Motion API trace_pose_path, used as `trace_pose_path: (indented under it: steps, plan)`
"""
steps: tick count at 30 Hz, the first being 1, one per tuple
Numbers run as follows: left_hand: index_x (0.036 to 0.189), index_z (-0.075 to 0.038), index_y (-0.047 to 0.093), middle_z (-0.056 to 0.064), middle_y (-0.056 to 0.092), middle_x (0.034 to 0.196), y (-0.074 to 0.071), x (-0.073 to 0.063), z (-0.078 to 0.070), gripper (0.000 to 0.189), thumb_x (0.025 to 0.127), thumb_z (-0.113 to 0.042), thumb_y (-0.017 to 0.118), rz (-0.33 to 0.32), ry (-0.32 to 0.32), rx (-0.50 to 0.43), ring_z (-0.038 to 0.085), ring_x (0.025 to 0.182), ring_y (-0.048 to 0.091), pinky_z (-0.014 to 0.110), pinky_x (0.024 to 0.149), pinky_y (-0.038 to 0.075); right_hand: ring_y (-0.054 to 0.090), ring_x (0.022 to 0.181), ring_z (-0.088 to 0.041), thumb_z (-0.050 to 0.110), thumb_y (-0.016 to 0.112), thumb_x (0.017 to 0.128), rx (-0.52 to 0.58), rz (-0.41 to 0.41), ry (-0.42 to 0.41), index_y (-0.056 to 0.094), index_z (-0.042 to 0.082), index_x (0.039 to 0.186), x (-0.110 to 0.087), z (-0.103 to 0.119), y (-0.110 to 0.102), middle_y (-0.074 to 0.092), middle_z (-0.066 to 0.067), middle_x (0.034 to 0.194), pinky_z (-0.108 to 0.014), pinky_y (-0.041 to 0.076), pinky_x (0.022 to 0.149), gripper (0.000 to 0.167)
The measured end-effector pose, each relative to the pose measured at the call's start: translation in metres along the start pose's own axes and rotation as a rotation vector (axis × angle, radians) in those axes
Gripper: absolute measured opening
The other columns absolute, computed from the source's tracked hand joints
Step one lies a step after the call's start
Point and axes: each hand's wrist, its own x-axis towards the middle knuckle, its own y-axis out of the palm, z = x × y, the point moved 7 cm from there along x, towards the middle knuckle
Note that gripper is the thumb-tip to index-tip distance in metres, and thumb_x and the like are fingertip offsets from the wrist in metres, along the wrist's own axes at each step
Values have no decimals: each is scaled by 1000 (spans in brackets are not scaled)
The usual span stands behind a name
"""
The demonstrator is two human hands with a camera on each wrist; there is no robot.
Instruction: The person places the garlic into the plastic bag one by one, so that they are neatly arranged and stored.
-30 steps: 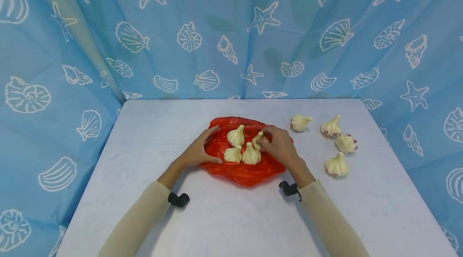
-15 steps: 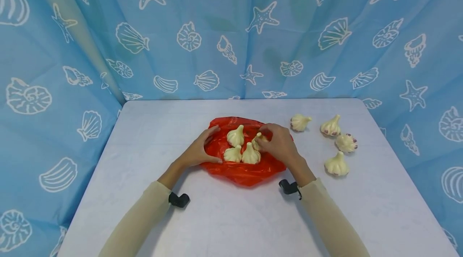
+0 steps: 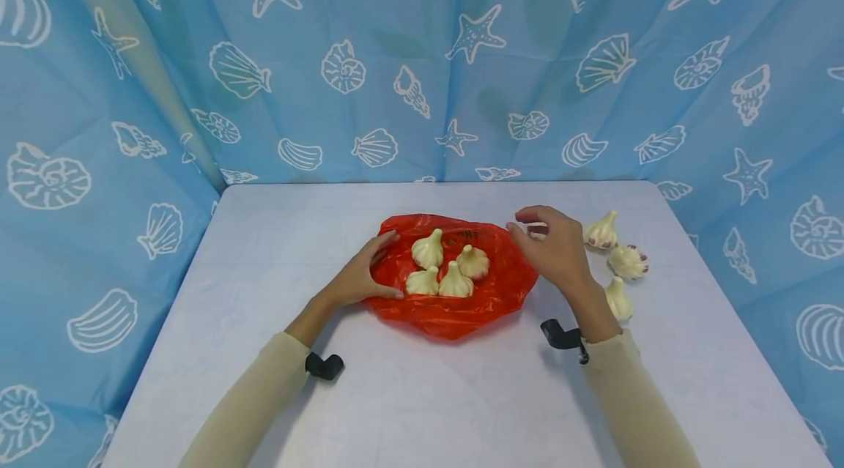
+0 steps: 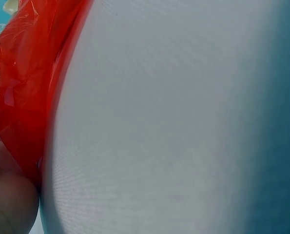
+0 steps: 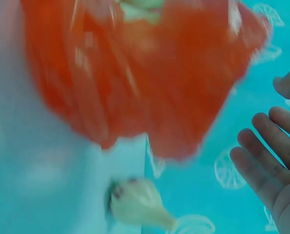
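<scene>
A red plastic bag (image 3: 497, 292) lies open-mouthed at the table's middle, with several garlic bulbs (image 3: 428, 250) inside. My left hand (image 3: 352, 277) holds the bag's left side, thumb at the near edge and fingers at the far edge; in the left wrist view the red film (image 4: 25, 87) shows against the hand. Right of the bag, my right hand (image 3: 557, 244) is empty, its fingers loosely bent over a garlic bulb (image 3: 537, 229) that they partly cover. The right wrist view shows that hand (image 5: 276, 161) with fingers apart and a blurred bulb (image 5: 135, 202) on the table.
More garlic bulbs stand at the right: one at the back (image 3: 601, 230), one with purple markings (image 3: 628, 261), and one partly behind the right wrist (image 3: 618, 299). A blue shell-print curtain (image 3: 369, 72) borders the white table (image 3: 422, 409) behind and on both sides.
My right hand has let go of a garlic bulb in the bag's right part and moved right, out over the loose bulb beside the bag. The left hand keeps its place.
</scene>
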Motion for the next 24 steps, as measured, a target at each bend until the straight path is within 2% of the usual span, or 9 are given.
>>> trace_pose_path:
  steps: [8, 14, 19, 24]
  plan:
    - [154, -21, 24, -4, 34, 153, -1, 2, -1, 109, 68, -37, 89, -1, -6, -5, 16, 141, 30, 45, 108, 38, 64, 101, -31, 36, 65, 93, -104, -75, 115, 68, 6, 112, -15, -41, -49, 68, -11, 111, -50, 54, 86, 36]
    - [154, -22, 24, -6, 34, 152, 0, 1, 3, 109, 69, -38, 89, -2, -15, 6, 14, 141, 30, 44, 110, 35, 65, 99, -31, 32, 68, 91, -122, -126, 171, 68, 4, 111, -40, -71, -73, 68, -12, 108, -50, 54, 84, 34]
    - [154, -22, 24, -6, 35, 152, 1, 1, 2, 108, 69, -37, 88, -1, -14, -1, 15, 141, 30, 45, 110, 35, 63, 104, -34, 33, 68, 91, -149, -95, 219, 65, 4, 115, -62, -91, -81, 67, -15, 113, -54, 52, 87, 38]
    - [154, -24, 25, -8, 35, 152, 1, 0, 2, 107, 69, -39, 88, -7, -24, -1, 14, 140, 30, 46, 107, 39, 60, 110, -34, 38, 70, 90, -163, -43, 265, 62, 3, 119, -81, -108, -81, 65, -17, 117, -55, 49, 90, 46]
